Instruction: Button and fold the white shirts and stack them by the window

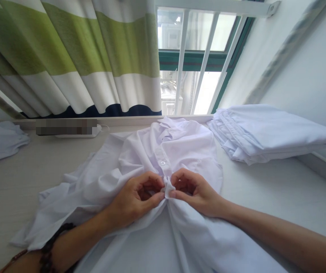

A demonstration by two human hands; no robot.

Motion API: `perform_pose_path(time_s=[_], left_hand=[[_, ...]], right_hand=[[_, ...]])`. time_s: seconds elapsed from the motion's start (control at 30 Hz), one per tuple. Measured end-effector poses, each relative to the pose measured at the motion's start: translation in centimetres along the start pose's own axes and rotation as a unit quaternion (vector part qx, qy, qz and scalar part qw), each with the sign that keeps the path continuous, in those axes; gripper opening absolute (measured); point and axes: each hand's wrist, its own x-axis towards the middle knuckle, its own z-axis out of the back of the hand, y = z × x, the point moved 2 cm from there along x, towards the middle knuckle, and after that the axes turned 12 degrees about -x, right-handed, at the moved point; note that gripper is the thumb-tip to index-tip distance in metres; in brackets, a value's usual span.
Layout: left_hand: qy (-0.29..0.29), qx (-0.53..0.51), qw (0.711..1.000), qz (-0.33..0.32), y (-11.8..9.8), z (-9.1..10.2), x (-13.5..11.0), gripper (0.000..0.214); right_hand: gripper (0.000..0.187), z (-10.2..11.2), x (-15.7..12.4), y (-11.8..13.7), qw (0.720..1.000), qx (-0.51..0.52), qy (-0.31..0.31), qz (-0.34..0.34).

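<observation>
A white button-up shirt point(191, 148) lies spread in front of me, its collar toward the window and its lower part toward me. One button shows on the placket point(160, 151) above my hands. My left hand point(140, 193) pinches the front edge of the shirt between thumb and fingers. Close beside it, my right hand point(194, 189) pinches the same strip of cloth from the other side. Between the fingertips the fabric is bunched and slightly raised. Whether a button sits inside the pinch is hidden.
Folded white garments point(270, 132) are stacked at the right by the wall. More white cloth point(0, 138) lies at the far left. A blurred-out object on a white base point(77, 135) stands at the back ledge. Beyond are a green-and-white curtain point(74, 49) and a barred window point(197, 34).
</observation>
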Motion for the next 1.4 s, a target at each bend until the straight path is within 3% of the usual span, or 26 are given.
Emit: perform_pose_path(time_s=[0.27,0.5,0.67,0.97,1.2,1.4], left_hand=[[-0.020,0.028,0.999,-0.009,0.23,-0.31,-0.12,0.007],[0.007,-0.031,0.999,0.027,-0.08,0.02,0.40,0.014],[-0.024,-0.007,0.998,0.055,0.61,0.16,0.58,0.015],[-0.071,0.027,0.997,0.008,0.55,0.05,0.32,0.012],[-0.058,0.055,0.996,-0.024,0.41,0.03,0.05,0.010],[-0.052,0.090,0.994,-0.033,0.28,-0.03,-0.06,0.011]], right_hand=[[0.021,-0.31,0.04,-0.04,0.999,-0.044,-0.009,0.001],[0.023,-0.57,0.05,-0.13,0.996,-0.067,-0.043,-0.030],[0.020,-0.63,-0.09,-0.11,0.997,-0.069,-0.030,-0.019],[0.014,-0.72,0.36,0.60,0.989,-0.129,-0.043,-0.055],[0.011,-0.67,0.18,0.28,0.988,-0.147,-0.029,-0.023],[0.010,-0.91,-0.07,-0.18,0.982,-0.178,-0.056,0.000]])
